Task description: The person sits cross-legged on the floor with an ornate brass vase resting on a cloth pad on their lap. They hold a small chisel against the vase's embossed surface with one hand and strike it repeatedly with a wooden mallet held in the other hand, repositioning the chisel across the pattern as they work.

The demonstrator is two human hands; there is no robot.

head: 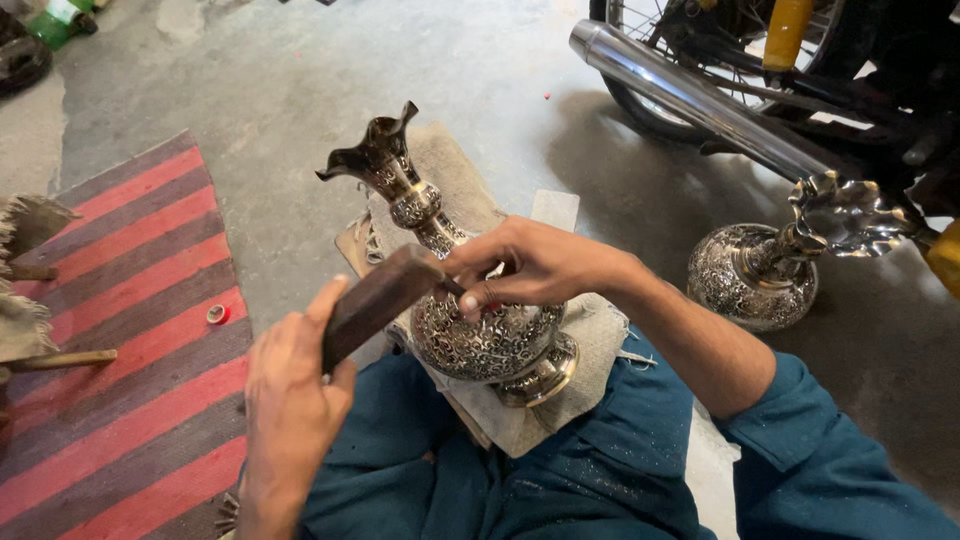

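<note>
Had a motorcycle (800, 80) parked way off beyond the right hand's grip, chrome exhaust pipe (690, 95) angled down toward a second engraved vase (765, 265) standing upright on the concrete. Striped red rug (130, 330) spread well out past the left hand's grip, small red cap (217, 314) sitting on it. Closer in, engraved metal vase (470, 320) lay tilted across the lap on a beige cloth pad (560, 400), fluted mouth pointing away, belly right under the right hand's fingers. Left hand (290, 400) was clenched around a dark wooden mallet block (375, 300), thumb up along its side, block's far end just about touching the tool. Right hand (530, 265) was pinched on a thin chisel (458, 290), tip pressed against the vase belly, just beside the mallet.
</note>
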